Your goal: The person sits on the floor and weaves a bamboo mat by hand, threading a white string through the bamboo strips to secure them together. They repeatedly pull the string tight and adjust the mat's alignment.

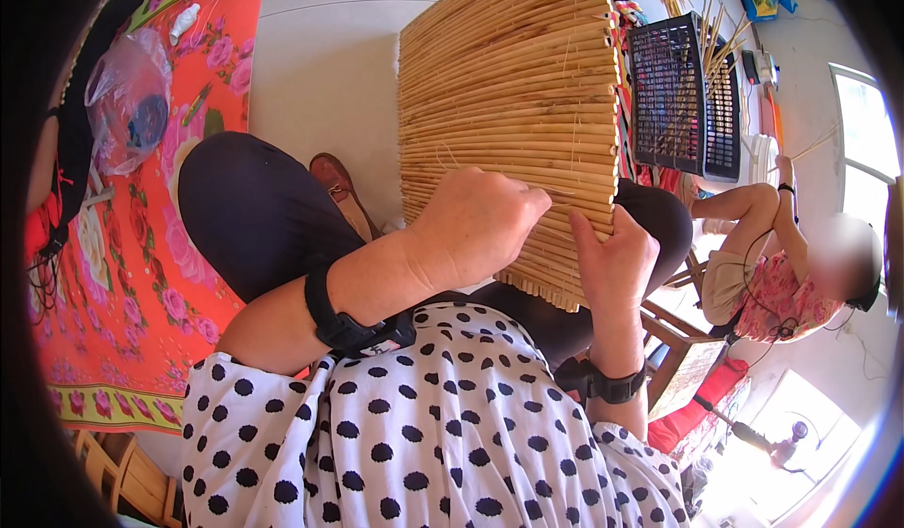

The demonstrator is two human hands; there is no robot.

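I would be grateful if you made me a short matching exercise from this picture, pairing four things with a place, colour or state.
Things:
1. Mat
2. Crate
3. Plastic bag
4. Right hand

Descriptions:
A. Lying on the red flowered cloth
B. Gripping at the right-hand edge of the slatted work
C. Golden brown and ribbed
D. Black, with thin sticks poking out

Right pairs: 1-C, 2-D, 3-A, 4-B.
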